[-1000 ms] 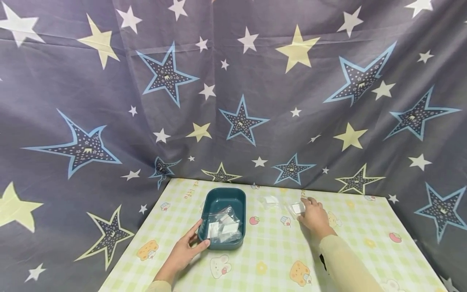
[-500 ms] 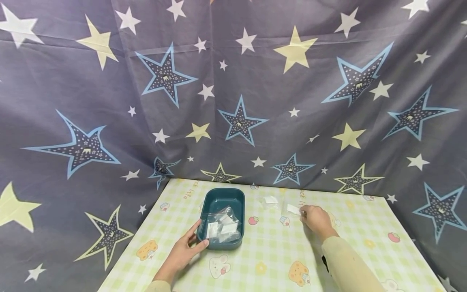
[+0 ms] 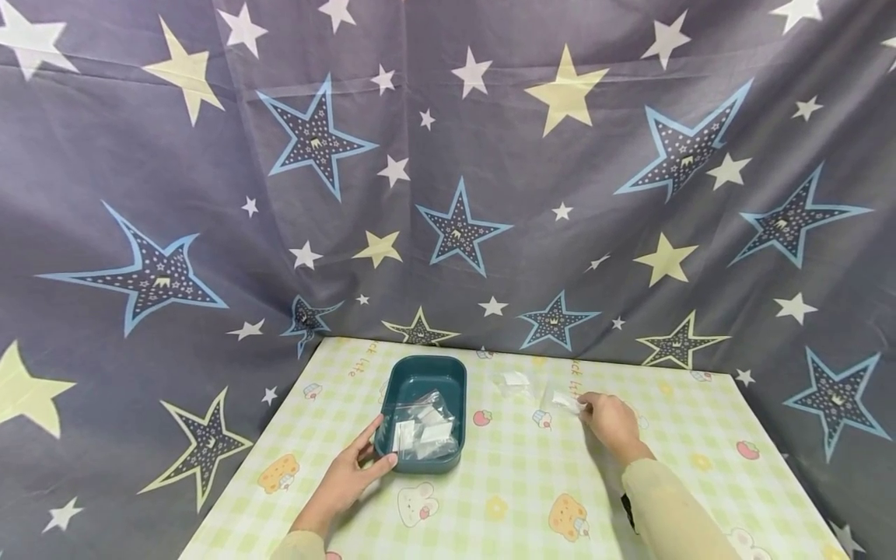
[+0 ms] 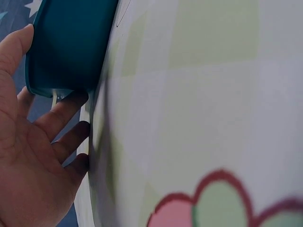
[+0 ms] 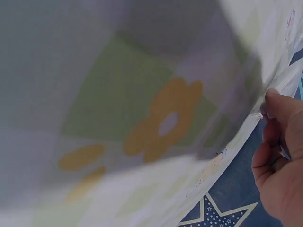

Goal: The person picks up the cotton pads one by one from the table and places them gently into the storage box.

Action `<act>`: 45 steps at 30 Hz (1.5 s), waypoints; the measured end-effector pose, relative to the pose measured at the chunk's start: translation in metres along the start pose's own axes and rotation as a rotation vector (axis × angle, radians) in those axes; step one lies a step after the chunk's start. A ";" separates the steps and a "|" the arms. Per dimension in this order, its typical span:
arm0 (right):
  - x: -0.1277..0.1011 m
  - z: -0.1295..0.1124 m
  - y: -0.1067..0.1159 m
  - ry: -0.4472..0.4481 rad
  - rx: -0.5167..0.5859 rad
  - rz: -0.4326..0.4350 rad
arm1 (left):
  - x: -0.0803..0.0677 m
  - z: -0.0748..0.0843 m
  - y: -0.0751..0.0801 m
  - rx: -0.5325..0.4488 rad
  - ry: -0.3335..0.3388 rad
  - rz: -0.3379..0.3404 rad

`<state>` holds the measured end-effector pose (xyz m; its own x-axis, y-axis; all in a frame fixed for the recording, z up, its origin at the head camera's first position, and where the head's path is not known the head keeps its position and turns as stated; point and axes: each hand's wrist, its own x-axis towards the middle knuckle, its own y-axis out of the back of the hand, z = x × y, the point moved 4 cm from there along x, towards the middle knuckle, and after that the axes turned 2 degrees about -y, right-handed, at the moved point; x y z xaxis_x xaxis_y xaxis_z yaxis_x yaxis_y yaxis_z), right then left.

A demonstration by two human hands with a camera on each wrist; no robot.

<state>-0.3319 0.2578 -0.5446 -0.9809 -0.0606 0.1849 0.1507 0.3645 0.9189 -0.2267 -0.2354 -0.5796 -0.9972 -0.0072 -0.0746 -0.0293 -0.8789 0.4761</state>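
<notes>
Two hands are at work on our checked tablecloth (image 3: 504, 482). Our left hand (image 3: 348, 482) rests against the near left corner of the teal tray (image 3: 422, 377), fingers straight and relaxed, the thumb lying along the tray's near wall; the left wrist view shows the fingers (image 4: 61, 116) spread beside the tray's outer wall (image 4: 71, 42). Inside the tray lie several clear packets (image 3: 423, 432) with white contents, piled toward its near end. Our right hand (image 3: 610, 420) sits on the cloth to the right of the tray, its fingertips pinching the edge of a small clear packet (image 3: 562, 400) that lies flat on the table. One more clear packet (image 3: 516, 380) lies just beyond, between that packet and the tray, touching neither. Behind the table hangs a grey star-printed curtain (image 3: 448, 171).
</notes>
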 end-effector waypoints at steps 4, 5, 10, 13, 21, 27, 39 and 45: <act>-0.002 0.000 0.008 0.032 0.005 0.037 | 0.001 0.000 -0.001 0.000 0.001 -0.001; -0.002 -0.001 0.010 0.040 0.005 0.047 | 0.001 0.000 -0.001 -0.002 0.002 -0.002; -0.005 -0.007 0.021 0.081 0.010 0.087 | 0.001 -0.001 0.000 -0.002 0.006 -0.003; -0.006 -0.015 0.030 0.116 0.014 0.112 | 0.000 -0.001 0.000 -0.001 0.007 -0.004; -0.010 -0.048 0.048 0.212 0.011 0.166 | 0.000 -0.001 0.001 -0.007 0.002 -0.012; -0.010 -0.083 0.056 0.289 0.034 0.206 | 0.001 0.000 0.000 -0.004 -0.003 -0.012; -0.013 -0.160 0.063 0.481 0.082 0.249 | 0.002 0.000 0.000 -0.007 -0.001 -0.015; -0.009 -0.191 0.057 0.597 0.057 0.276 | 0.001 0.002 0.001 -0.008 0.005 -0.015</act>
<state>-0.2909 0.1020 -0.4270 -0.6680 -0.4570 0.5873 0.3636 0.4882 0.7934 -0.2275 -0.2349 -0.5773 -0.9963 0.0038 -0.0861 -0.0438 -0.8828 0.4677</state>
